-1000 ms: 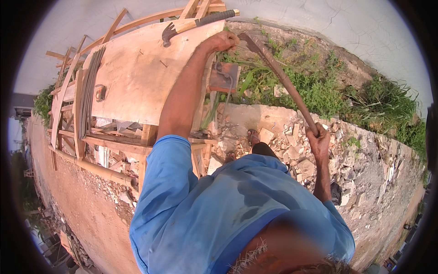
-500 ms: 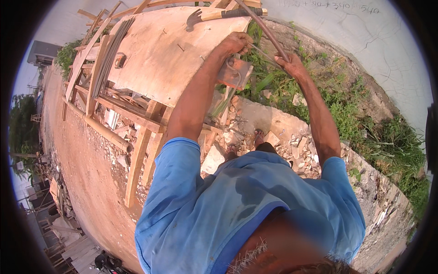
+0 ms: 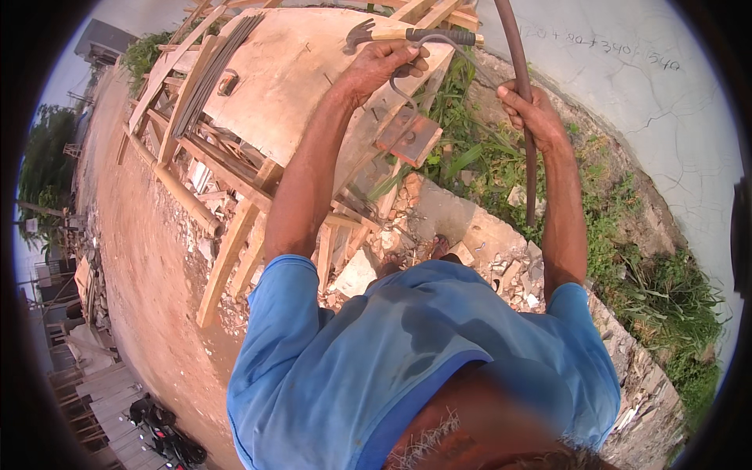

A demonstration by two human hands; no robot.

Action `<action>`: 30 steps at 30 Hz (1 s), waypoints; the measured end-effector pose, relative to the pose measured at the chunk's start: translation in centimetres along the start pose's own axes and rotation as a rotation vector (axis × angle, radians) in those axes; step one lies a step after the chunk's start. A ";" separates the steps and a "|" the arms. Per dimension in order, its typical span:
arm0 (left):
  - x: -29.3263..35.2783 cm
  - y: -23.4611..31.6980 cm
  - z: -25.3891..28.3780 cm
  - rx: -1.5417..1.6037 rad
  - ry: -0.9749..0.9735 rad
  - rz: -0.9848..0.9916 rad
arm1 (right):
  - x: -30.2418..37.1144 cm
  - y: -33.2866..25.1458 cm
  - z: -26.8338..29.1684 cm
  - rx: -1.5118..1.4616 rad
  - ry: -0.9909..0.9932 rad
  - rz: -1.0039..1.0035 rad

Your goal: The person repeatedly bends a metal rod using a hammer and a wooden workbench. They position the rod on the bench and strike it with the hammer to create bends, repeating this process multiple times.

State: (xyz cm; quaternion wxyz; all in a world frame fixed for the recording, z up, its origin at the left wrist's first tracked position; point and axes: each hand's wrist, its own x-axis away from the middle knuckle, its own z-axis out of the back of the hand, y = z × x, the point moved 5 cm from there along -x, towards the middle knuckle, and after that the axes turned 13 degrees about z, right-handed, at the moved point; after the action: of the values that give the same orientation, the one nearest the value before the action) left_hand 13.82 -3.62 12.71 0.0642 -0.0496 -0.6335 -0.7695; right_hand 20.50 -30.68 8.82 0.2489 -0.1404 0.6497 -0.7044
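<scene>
My left hand (image 3: 384,69) is closed in a pinch on a thin bent steel rod (image 3: 462,48), which curves away toward my right hand. A hooked length hangs below my left fingers, over a reddish-brown plate (image 3: 409,138) at the board's corner. Whether that hook belongs to the same rod I cannot tell. My right hand (image 3: 536,116) is wrapped round a long brown metal bar (image 3: 514,35) held nearly upright. The thin rod's far end meets the bar near my right fingers. Just beyond my left hand, a claw hammer (image 3: 392,34) with a black grip lies on the plywood board (image 3: 290,59).
Several dark steel rods (image 3: 215,74) and a tape measure (image 3: 228,81) rest at the board's left. Nails stick up from the board. Wooden legs (image 3: 227,262) and a bamboo pole (image 3: 184,196) stand left, broken rubble (image 3: 501,270) around my feet, weeds and a cracked wall (image 3: 650,94) right.
Both hands have moved farther forward and apart. The brown bar has swung from a slant to nearly upright, its lower end now showing below my right hand.
</scene>
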 end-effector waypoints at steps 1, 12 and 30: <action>1.3 0.5 0.0 -0.072 0.022 0.014 | 0.3 -1.2 0.2 -0.041 0.006 0.024; 4.0 5.8 0.1 -0.157 0.145 -0.275 | 4.9 -4.3 1.5 -0.139 0.023 0.188; -5.1 -7.1 0.4 -0.495 -0.176 0.020 | 7.4 4.6 -6.6 0.704 -0.141 0.220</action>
State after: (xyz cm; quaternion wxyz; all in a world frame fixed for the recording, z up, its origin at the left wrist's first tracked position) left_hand 17.66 -1.69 5.14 0.0022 -0.1369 -0.4283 -0.8932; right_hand 11.65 -29.18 2.59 0.4002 -0.0239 0.3601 -0.8424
